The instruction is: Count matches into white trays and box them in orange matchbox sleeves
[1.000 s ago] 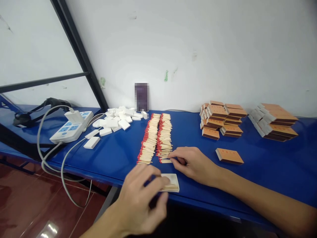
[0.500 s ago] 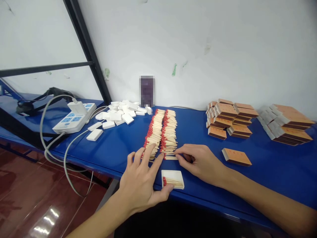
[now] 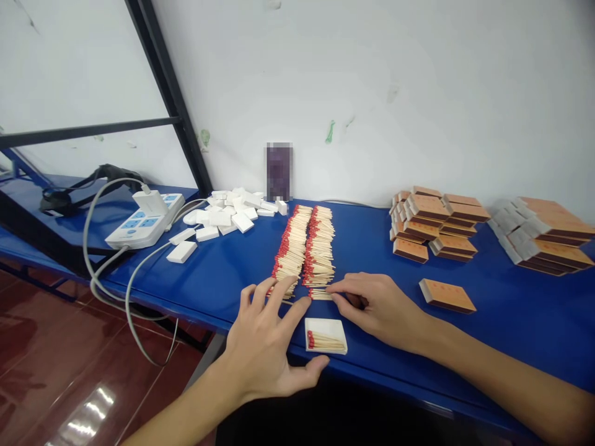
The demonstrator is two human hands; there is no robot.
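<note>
Two long rows of red-headed matches, a left row (image 3: 290, 248) and a right row (image 3: 320, 241), run back toward the wall. At the near end of the right row lies a small group of matches (image 3: 320, 295). My left hand (image 3: 264, 337) is open, its index fingertip at the red heads of this group and its other fingers over the left row's near end. The thumb and index finger of my right hand (image 3: 379, 306) pinch at the group's bare stick ends. Between my hands, at the table edge, sits a white matchbox tray (image 3: 325, 325) with several matches inside.
White empty trays (image 3: 227, 214) lie heaped at the back left, beside a power strip (image 3: 144, 220) with cables. Orange matchbox sleeves (image 3: 425, 207) are stacked on the right, with more (image 3: 555, 223) farther right. One matchbox sleeve (image 3: 447, 295) lies alone near my right forearm.
The small group of matches now sits slightly apart from the right row, nearer to me. My left thumb has moved off the tray's near edge. The view has shifted a little.
</note>
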